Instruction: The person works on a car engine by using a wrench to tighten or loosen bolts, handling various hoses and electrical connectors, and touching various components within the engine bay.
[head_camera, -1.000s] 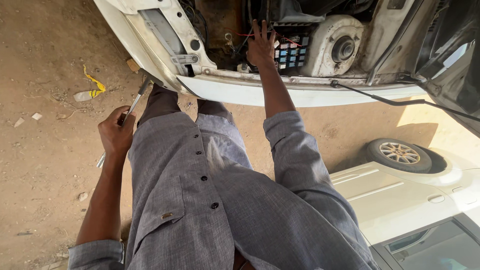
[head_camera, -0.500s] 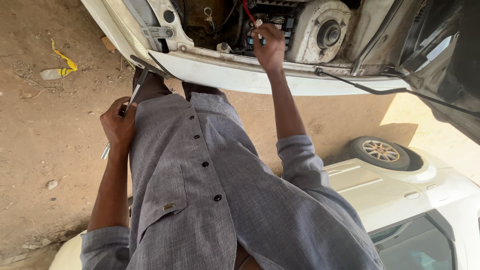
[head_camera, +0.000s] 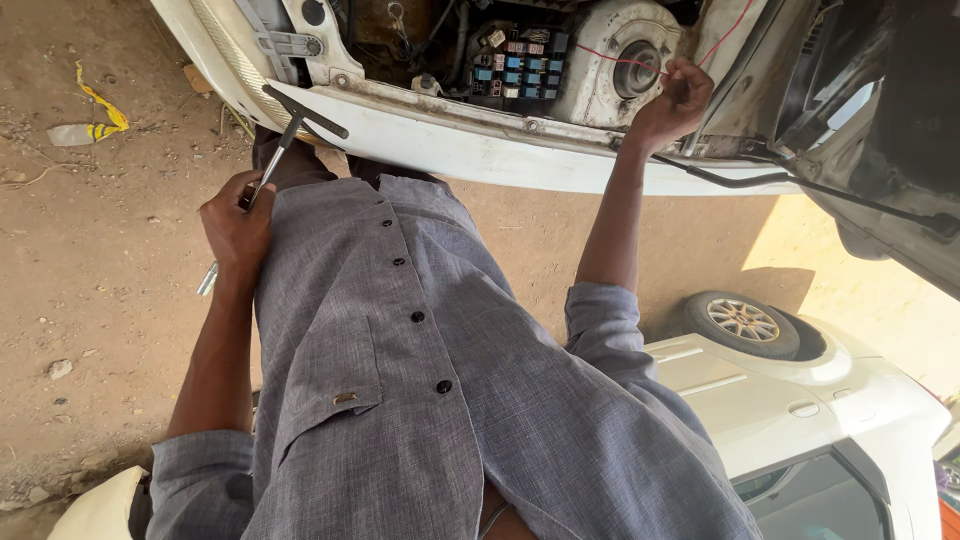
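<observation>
My left hand (head_camera: 235, 225) is closed around the shaft of a metal T-handle wrench (head_camera: 292, 122), held low beside my grey shirt; the wrench's crossbar points toward the white car's front panel (head_camera: 470, 150). My right hand (head_camera: 672, 105) reaches into the open engine bay and pinches a thin red wire (head_camera: 605, 55). The wire runs across a round white housing (head_camera: 625, 45). A fuse box (head_camera: 520, 70) with coloured fuses lies just left of that housing.
A thin black rod (head_camera: 800, 185) runs along the panel's right end. Another white car (head_camera: 800, 410) with an alloy wheel (head_camera: 742, 322) stands at the lower right. On the dirt ground to the left lie a yellow strip (head_camera: 100, 105) and small stones.
My right hand has moved rightward from the fuse box to the round white housing and now holds the red wire. My left hand keeps the wrench in the same low position.
</observation>
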